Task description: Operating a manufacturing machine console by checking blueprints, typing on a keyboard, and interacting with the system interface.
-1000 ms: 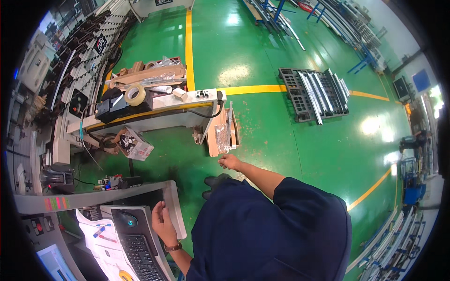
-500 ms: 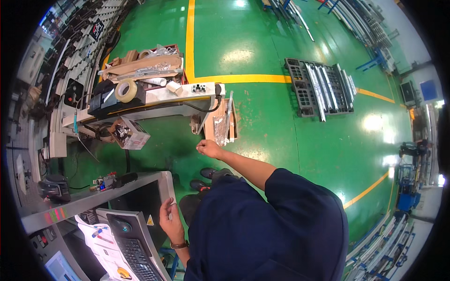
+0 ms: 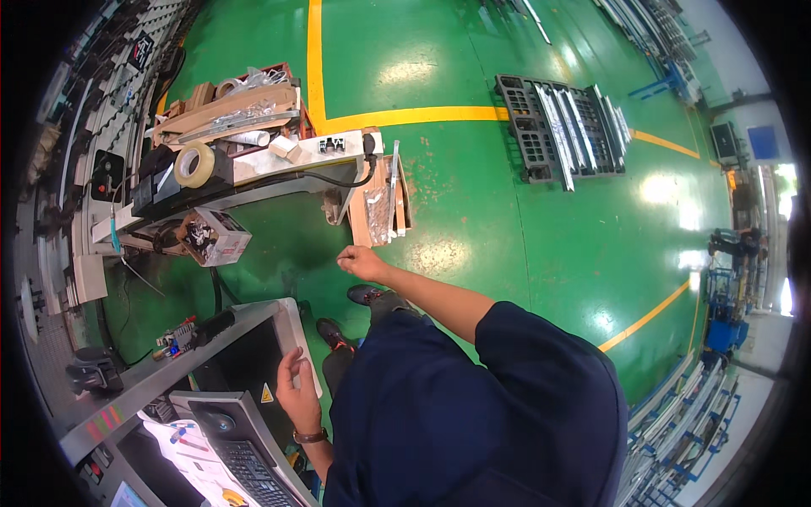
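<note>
Left hand (image 3: 297,390) up by the near corner of the grey worktop (image 3: 144,380), fingers (image 3: 291,359) loosely bent and touching the pale edge of the flat monitor (image 3: 291,338), not gripped around it. Right hand (image 3: 361,262) stretched out ahead on a nearly straight arm, fingers curled in and holding nothing, hanging in the air over the green floor (image 3: 473,220). Close to the bundle of clear-wrapped parts (image 3: 380,203) leaning at the end of the far cluttered worktop (image 3: 279,165), but not touching. Lots of open floor to the right. Tight gap between the two worktops. Roll of tape (image 3: 196,163) well apart.
</note>
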A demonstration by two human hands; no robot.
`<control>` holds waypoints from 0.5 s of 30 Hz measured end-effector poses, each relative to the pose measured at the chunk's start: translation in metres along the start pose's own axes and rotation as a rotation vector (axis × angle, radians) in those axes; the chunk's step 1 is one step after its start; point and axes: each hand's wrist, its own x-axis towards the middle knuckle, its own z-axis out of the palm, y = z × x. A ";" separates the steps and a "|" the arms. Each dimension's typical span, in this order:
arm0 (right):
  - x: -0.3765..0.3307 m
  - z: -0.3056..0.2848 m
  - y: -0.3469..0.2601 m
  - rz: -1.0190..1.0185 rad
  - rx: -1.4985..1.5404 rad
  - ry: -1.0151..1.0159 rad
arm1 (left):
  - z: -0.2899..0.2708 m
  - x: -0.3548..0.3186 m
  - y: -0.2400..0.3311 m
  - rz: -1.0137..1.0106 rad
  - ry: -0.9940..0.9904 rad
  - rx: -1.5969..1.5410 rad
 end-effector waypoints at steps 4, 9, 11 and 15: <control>0.000 0.014 -0.020 -0.030 -0.057 -0.031 | -0.012 0.000 -0.001 0.016 0.073 -0.020; 0.005 0.071 -0.069 -0.406 -0.213 -0.121 | -0.038 -0.040 -0.017 0.010 0.253 0.005; 0.002 0.094 -0.105 -0.317 -0.070 -0.270 | -0.054 -0.051 -0.015 0.018 0.315 0.009; -0.024 0.164 -0.167 -0.348 0.008 -0.354 | -0.090 -0.105 -0.032 0.019 0.522 0.008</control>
